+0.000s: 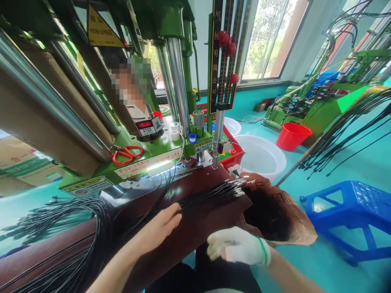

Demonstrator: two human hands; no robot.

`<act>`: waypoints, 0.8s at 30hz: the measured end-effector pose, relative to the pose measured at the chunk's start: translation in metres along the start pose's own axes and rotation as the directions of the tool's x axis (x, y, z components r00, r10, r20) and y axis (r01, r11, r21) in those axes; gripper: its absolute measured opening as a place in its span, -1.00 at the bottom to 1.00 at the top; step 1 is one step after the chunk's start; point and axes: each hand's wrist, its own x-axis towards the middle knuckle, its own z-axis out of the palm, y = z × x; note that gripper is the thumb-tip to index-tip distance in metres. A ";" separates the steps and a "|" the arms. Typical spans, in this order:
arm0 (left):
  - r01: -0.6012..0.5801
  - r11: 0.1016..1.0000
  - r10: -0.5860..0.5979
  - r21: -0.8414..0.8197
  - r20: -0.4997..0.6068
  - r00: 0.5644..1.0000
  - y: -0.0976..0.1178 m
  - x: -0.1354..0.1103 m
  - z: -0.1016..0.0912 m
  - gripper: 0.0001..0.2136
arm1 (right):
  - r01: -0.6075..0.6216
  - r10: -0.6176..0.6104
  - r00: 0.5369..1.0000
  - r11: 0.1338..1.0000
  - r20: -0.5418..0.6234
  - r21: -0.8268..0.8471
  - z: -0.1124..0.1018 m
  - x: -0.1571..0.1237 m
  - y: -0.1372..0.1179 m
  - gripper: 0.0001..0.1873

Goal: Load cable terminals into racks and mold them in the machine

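Observation:
My bare left hand (166,221) is over the brown tabletop (210,219), at the near edge of a bundle of thin black cables (201,199). Its fingers are curled in, with the tips partly hidden, and whatever they may hold cannot be made out. Pale metal ends (238,186) of the bundle point right. My right hand, in a white glove (241,246) with a green cuff edge, hovers above my lap beside the table's front edge. Its fingers are loosely bent and apart, with nothing visible in them. More black cables (97,228) curve across the table's left side.
A green press machine (159,146) with metal columns stands behind the table, with red-handled scissors (128,154) on its bed. At right are an open brown bag (301,226), a white tub (259,156), a blue stool (345,219) and hanging cables (345,126). Behind the columns is another person.

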 end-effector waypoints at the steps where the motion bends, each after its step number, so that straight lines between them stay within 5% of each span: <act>1: 0.076 0.982 -0.068 -0.174 0.052 0.996 0.002 -0.003 -0.008 -0.71 | 0.017 -0.031 0.998 0.971 0.058 0.239 0.006 0.012 0.001 -0.43; 3: 0.173 0.900 -0.137 -0.401 0.119 0.983 0.006 -0.007 -0.019 -0.61 | 0.073 -0.136 0.987 0.847 0.081 0.527 0.015 0.039 -0.004 -0.30; 5: 0.166 0.853 -0.126 -0.494 0.114 0.985 0.008 -0.010 -0.022 -0.58 | 0.257 -0.292 0.955 0.747 -0.044 0.614 0.017 0.065 -0.022 -0.30; 8: 0.133 0.848 -0.137 -0.513 0.031 0.990 0.006 -0.012 -0.011 -0.56 | 0.557 -0.481 0.827 0.626 -0.291 0.546 0.007 0.089 -0.062 -0.45; 11: 0.074 0.869 -0.127 -0.489 -0.075 0.989 0.001 -0.013 0.007 -0.56 | 0.641 -0.503 0.767 0.627 -0.398 0.443 -0.007 0.091 -0.093 -0.55; 19: -0.054 0.968 0.024 -0.244 -0.122 0.992 -0.014 -0.030 0.042 -0.64 | 0.532 -0.365 0.814 0.781 -0.452 0.327 -0.027 0.082 -0.083 -0.76; 22: -0.005 0.932 0.020 -0.363 0.037 0.999 -0.016 -0.037 0.049 -0.67 | 0.486 -0.398 0.859 0.831 -0.323 0.269 -0.027 0.077 -0.080 -0.73; 24: -0.006 0.895 0.053 -0.447 0.092 0.994 -0.014 -0.038 0.053 -0.72 | 0.448 -0.432 0.893 0.877 -0.125 0.173 -0.021 0.072 -0.082 -0.63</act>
